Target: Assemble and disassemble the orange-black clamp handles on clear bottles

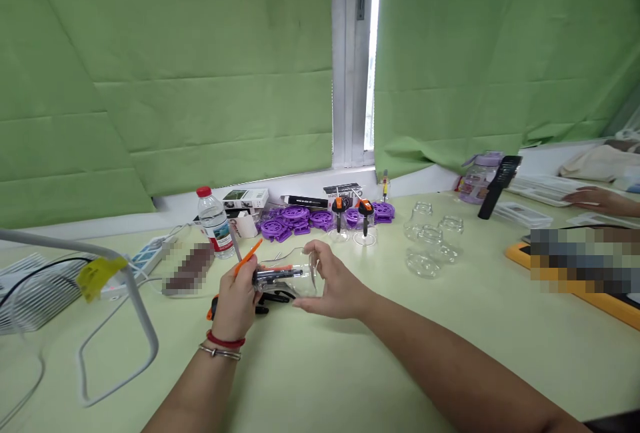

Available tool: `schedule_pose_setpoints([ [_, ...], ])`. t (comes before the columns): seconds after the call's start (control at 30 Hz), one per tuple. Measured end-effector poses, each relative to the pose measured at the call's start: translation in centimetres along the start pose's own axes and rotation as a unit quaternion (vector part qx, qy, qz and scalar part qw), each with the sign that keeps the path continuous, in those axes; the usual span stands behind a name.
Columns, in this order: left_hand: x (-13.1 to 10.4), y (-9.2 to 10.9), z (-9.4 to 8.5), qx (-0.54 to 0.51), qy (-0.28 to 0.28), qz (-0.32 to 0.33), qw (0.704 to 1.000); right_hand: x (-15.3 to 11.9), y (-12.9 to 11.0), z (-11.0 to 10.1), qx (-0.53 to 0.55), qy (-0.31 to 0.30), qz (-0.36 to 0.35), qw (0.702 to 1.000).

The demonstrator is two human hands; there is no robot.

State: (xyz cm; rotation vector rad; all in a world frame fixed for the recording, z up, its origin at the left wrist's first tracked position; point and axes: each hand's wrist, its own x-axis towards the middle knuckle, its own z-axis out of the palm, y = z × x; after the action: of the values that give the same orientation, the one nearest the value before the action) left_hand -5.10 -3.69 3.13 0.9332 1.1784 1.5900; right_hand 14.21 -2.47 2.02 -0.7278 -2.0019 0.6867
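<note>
My right hand (337, 283) is closed around the wide base of a clear bottle (306, 284), held sideways over the table. My left hand (241, 296) grips an orange-and-black handled fitting (249, 256) at the bottle's neck end. A dark rod with an orange strip shows through the clear wall; my fingers hide where the fitting meets the neck. Just beneath, more black-and-orange fittings (277, 297) lie on the table, partly hidden by my left hand. Beyond my hands stand two clear vessels with orange-and-black tops (365, 213).
Several clear bottles (430, 246) stand to the right. Purple reels (295, 216), small boxes (245, 198) and a red-capped water bottle (214, 223) line the back. A grey bent tube (143, 313) and power strip (150, 253) are left. Another person's hand (597, 200) is far right.
</note>
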Motion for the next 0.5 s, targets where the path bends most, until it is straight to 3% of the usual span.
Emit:
schedule_pose_setpoints([
  [0.07, 0.3, -0.1, 0.0, 0.002, 0.004, -0.015, 1.000, 0.1, 0.2, -0.6, -0.091, -0.014, -0.117, 0.989],
  [0.13, 0.6, -0.5, -0.1, -0.002, 0.001, -0.036, 0.999, 0.2, 0.4, -1.1, -0.109, -0.035, -0.153, 0.982],
  [0.2, 0.7, -0.9, -0.2, 0.000, -0.005, -0.028, 1.000, 0.4, 0.5, -1.3, -0.041, -0.045, -0.077, 0.995],
  [0.27, 0.7, -1.2, -0.2, 0.026, -0.013, -0.003, 1.000, 0.6, 0.4, -1.2, 0.093, -0.062, 0.084, 0.990],
  [0.33, 0.5, -1.4, -0.2, 0.060, -0.026, 0.008, 0.998, 0.7, 0.3, -1.0, 0.212, -0.117, 0.241, 0.940],
  [0.37, 0.5, -1.4, -0.2, 0.074, -0.031, 0.003, 0.997, 0.8, 0.2, -0.9, 0.240, -0.140, 0.283, 0.918],
  [0.43, 0.4, -1.1, -0.2, 0.086, -0.033, -0.016, 0.996, 0.7, -0.1, -1.0, 0.215, -0.140, 0.279, 0.925],
  [0.5, 0.4, -0.7, -0.2, 0.083, -0.040, -0.029, 0.995, 0.5, -0.4, -1.3, 0.122, -0.095, 0.198, 0.968],
])
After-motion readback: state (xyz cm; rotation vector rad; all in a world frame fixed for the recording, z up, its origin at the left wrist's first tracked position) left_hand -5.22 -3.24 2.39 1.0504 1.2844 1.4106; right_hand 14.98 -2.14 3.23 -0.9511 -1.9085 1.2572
